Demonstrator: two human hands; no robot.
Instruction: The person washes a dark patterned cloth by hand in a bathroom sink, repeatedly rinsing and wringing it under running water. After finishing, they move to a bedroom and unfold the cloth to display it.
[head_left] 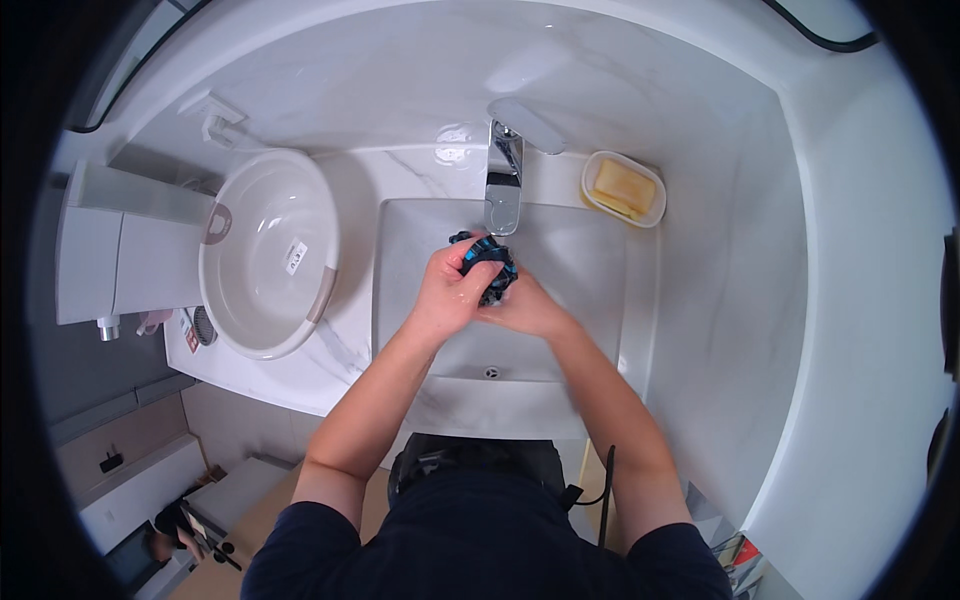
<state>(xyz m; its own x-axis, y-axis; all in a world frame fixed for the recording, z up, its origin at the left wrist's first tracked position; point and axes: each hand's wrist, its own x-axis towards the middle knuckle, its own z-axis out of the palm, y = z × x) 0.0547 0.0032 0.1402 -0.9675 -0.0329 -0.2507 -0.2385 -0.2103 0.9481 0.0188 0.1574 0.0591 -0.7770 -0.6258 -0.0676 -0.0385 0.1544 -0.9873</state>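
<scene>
Over the white sink [410, 240], a bunched dark cloth with bright blue patches [487, 262] sits between my hands, below the spout of the chrome faucet [503, 195]. The cloth's exact kind cannot be made out. My left hand [447, 292] is closed on it, thumb pressed across the top. From below and to the right, my right hand [525, 306] wraps round the same cloth, its fingers partly hidden. Both hands look wet.
Left of the sink stands a large white basin [270, 330] with a label inside. A white soap dish [653, 213] holding a yellow soap bar [622, 188] sits at the back right. A white cabinet [150, 250] borders the left side. Far lower left, another person [175, 530] is visible.
</scene>
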